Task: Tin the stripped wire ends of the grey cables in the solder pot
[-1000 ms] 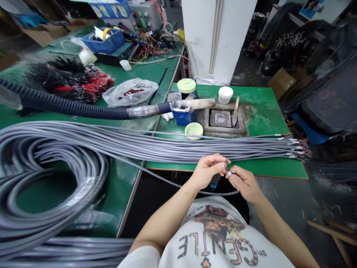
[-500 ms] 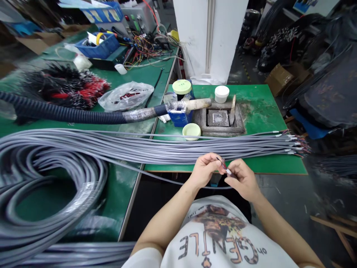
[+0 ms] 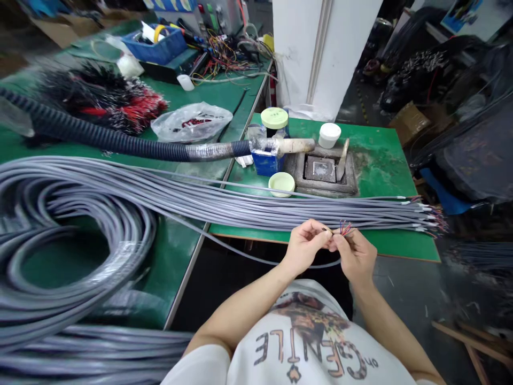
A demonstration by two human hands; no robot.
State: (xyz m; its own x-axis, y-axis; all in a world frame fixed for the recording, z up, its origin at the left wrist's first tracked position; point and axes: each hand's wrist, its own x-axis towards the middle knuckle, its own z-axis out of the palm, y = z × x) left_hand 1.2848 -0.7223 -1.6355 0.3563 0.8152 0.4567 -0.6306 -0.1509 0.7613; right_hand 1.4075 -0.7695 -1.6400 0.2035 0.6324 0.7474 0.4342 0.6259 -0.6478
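Note:
Close together in front of my shirt, both hands work at the end of one grey cable. My left hand (image 3: 306, 245) pinches a thin dark wire between thumb and fingers. Thumb and fingers of my right hand (image 3: 356, 254) are closed on the cable's thin coloured wires (image 3: 345, 229), whose red and blue tips fan out above the thumb. The cable hangs in a loop below my hands and runs left. Just beyond my hands lies a long bundle of grey cables (image 3: 248, 208), its stripped, coloured ends (image 3: 435, 216) at the right.
A dark ribbed hose (image 3: 160, 149) with a pale nozzle crosses to a blue box (image 3: 266, 163). Near it are a pale green lid (image 3: 281, 184), a white tub (image 3: 329, 135) and a block-like pot (image 3: 320, 170) with a flat tool. Coiled cable (image 3: 132, 267) fills the left table.
My right hand has turned more upright, and the coloured wires now fan out upward between my hands. The view has shifted slightly, with my hands a little further right.

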